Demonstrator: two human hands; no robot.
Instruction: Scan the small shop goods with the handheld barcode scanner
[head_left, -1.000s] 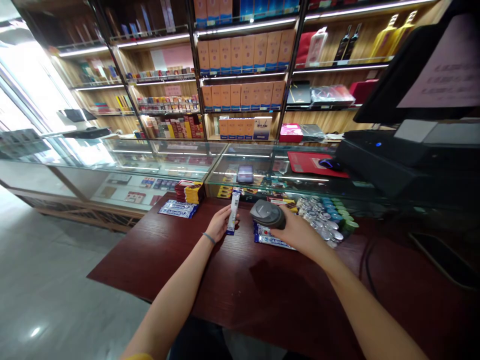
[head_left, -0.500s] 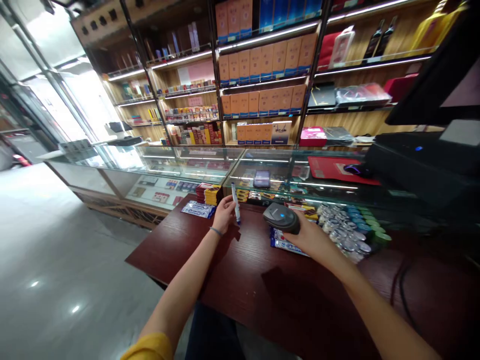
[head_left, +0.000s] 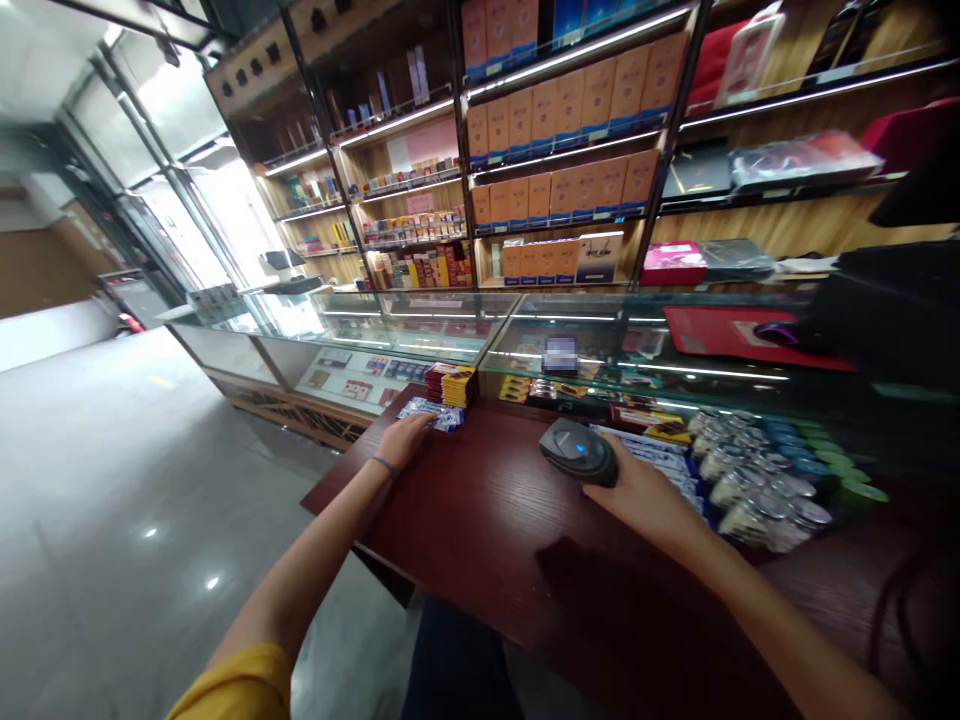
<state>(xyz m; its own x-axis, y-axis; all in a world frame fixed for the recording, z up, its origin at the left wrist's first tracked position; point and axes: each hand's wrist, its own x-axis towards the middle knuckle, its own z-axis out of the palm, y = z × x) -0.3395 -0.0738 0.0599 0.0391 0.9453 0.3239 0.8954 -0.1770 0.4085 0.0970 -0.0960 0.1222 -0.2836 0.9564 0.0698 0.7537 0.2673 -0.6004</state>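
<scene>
The left hand (head_left: 401, 440) lies palm down, fingers loosely spread, on the blue-and-white packs (head_left: 431, 412) at the far left edge of the dark red desk (head_left: 480, 520), gripping nothing that shows. The right hand (head_left: 637, 490) is closed around the grey scanner (head_left: 579, 452), whose blue light faces up, held just above the desk beside more blue packs (head_left: 660, 462). A red-and-yellow stack (head_left: 450, 384) stands just behind the left hand, and round tins (head_left: 757, 480) lie right of the scanner, before the glass counter (head_left: 450, 335).
</scene>
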